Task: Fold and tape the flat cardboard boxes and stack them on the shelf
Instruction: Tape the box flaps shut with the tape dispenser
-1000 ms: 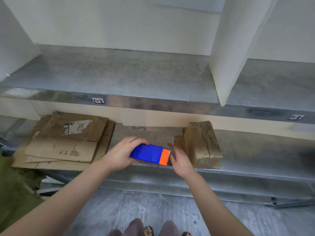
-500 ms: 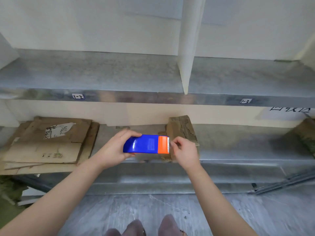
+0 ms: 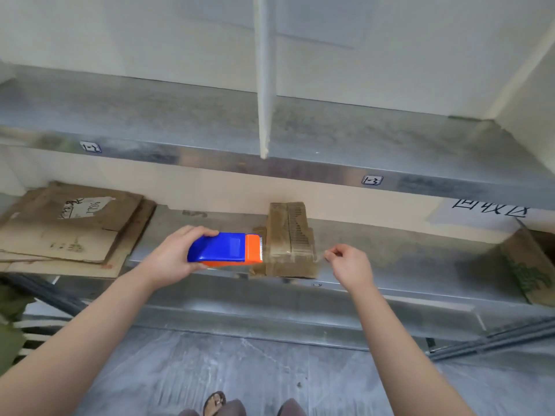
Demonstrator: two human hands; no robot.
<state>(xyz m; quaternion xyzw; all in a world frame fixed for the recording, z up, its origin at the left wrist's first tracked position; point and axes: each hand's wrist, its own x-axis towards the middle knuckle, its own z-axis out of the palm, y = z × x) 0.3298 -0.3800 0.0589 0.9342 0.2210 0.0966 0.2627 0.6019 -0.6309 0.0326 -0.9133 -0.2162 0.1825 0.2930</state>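
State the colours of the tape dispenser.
The dispenser is blue with an orange toothed end; the head view shows it best.

You see flat cardboard stack [image 3: 69, 232] cut at left edge | cardboard box [image 3: 528, 265] cut at right edge | shelf tag [image 3: 371, 180] unreadable

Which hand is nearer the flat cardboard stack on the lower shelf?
Left. The left hand, gripping the tape dispenser, is just right of the flat cardboard stack; the right hand, pinching tape, is farther right, past the small box.
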